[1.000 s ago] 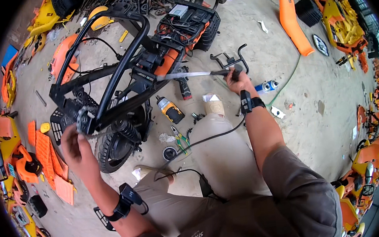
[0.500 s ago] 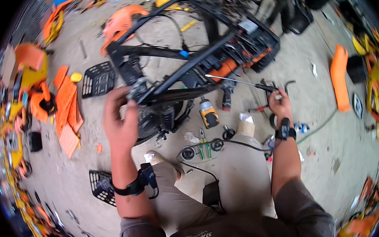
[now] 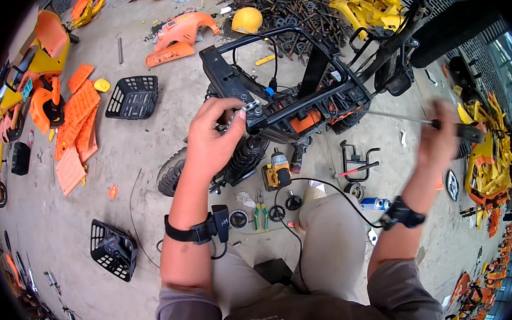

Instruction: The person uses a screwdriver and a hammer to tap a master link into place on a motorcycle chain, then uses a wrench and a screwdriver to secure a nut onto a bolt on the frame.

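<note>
A black tubular vehicle frame (image 3: pixel 300 108) with a wheel and a coil shock absorber (image 3: pixel 247 159) stands in front of me. At its near left corner, the thumb and fingers of my left hand (image 3: pixel 213 133) pinch a small silvery metal fitting (image 3: pixel 253 108). Off to the right, my right hand (image 3: pixel 438 139) is wrapped around the black handle of a long-shafted screwdriver (image 3: pixel 400 115), smeared by motion. The shaft points left toward the frame, and its tip appears near the frame's right end; whether they touch I cannot tell. Orange parts (image 3: pixel 306 122) sit inside the frame.
By my feet lie a yellow-black power drill (image 3: pixel 277 169), green-handled pliers (image 3: pixel 261 214), black gears (image 3: pixel 277 212) and blue spray cans (image 3: pixel 375 203). Black baskets (image 3: pixel 133 97) and orange panels (image 3: pixel 82 125) are to the left. A cable (image 3: pixel 342 190) crosses between my wrists. Scrap heaps (image 3: pixel 294 27) lie beyond.
My right hand has swung outward to the right with the screwdriver, away from the frame's middle. My left hand stays at the frame's corner. The whole view has shifted.
</note>
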`<state>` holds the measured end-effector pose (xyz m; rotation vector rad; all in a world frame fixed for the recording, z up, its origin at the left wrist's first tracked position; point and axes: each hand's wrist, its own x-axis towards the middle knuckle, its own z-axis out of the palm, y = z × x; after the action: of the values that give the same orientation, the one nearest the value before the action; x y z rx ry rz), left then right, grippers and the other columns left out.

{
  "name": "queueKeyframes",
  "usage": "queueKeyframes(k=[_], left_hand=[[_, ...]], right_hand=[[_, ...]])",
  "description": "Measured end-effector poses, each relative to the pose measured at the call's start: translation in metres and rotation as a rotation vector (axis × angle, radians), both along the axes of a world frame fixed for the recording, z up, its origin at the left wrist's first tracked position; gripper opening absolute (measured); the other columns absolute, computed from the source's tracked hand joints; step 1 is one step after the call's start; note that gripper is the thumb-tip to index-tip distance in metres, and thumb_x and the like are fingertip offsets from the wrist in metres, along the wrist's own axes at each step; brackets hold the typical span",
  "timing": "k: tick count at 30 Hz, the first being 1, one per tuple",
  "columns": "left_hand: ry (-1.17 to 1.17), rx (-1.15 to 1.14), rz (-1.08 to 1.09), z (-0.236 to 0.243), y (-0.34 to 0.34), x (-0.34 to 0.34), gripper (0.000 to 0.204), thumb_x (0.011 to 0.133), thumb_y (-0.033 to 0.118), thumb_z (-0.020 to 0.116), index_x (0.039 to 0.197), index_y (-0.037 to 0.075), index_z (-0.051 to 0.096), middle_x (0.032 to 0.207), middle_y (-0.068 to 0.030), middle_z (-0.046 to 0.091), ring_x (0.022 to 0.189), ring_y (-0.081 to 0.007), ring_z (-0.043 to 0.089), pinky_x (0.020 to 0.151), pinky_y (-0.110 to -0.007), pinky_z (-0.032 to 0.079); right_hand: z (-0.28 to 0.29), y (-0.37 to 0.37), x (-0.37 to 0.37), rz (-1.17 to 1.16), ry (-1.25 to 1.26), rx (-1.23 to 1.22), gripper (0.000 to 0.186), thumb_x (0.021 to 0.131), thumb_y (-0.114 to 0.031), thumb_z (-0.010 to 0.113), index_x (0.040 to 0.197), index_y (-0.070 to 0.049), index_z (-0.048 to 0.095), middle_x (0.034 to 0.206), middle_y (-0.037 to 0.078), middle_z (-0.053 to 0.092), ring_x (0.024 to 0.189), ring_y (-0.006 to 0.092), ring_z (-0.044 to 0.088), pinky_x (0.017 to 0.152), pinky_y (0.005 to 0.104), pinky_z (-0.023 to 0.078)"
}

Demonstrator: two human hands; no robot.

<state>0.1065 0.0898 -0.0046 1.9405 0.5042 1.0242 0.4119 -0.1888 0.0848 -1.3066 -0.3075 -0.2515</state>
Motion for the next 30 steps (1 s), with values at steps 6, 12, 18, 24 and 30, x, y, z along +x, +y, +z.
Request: queueKeyframes(k=[6,12,18,24,30], left_hand=[[0.0,0.022,0.011,-0.005,0.003,-0.007,0.015,0.091,0.009,0.069,0.104,0.002,0.069,0.086,-0.0058,0.059,0.077,-0.0156,0.055,0.073,-0.029,0.046],[0.043,-0.001,0.015,-0.005,0.003,-0.007,0.026,0.086,0.013,0.078,0.111,0.005,0.074,0.086,-0.0077,0.058,0.08,-0.0191,0.057,0.071,-0.031,0.047],[0.072,-0.078,-0.072,-0.002,0.005,-0.013,0.027,0.087,0.006,0.074,0.114,0.004,0.074,0.088,-0.0043,0.056,0.085,-0.0161,0.055,0.077,-0.027,0.044],[0.058,-0.052,-0.071,-0.005,0.006,-0.011,0.027,0.088,0.007,0.073,0.114,0.004,0.074,0.089,-0.0038,0.057,0.085,-0.0153,0.055,0.076,-0.027,0.044],[0.068,-0.079,-0.049,-0.003,0.005,-0.009,0.024,0.089,0.007,0.073,0.112,0.004,0.075,0.088,-0.004,0.058,0.084,-0.0147,0.055,0.076,-0.027,0.045]], right_hand=[[0.044,0.073,-0.101,0.648,-0.117,0.247,0.035,0.104,-0.034,0.057,0.115,0.0,0.058,0.075,-0.001,0.044,0.06,0.007,0.036,0.047,0.0202,0.026],[0.051,0.09,-0.121,0.923,-0.231,0.526,0.053,0.104,-0.048,0.05,0.119,0.002,0.055,0.092,0.008,0.048,0.07,0.0145,0.041,0.048,0.0247,0.032],[0.042,0.122,-0.115,1.008,-0.287,0.643,0.041,0.103,-0.041,0.05,0.109,-0.002,0.054,0.087,0.006,0.047,0.072,0.0158,0.04,0.051,0.0276,0.031],[0.032,0.149,-0.115,1.084,-0.261,0.671,0.032,0.099,-0.038,0.057,0.097,-0.006,0.054,0.076,0.001,0.047,0.065,0.0131,0.038,0.049,0.026,0.028],[0.035,0.153,-0.103,1.168,-0.235,0.676,0.026,0.095,-0.033,0.058,0.093,-0.007,0.054,0.075,0.0,0.047,0.063,0.0124,0.038,0.048,0.0252,0.027]])
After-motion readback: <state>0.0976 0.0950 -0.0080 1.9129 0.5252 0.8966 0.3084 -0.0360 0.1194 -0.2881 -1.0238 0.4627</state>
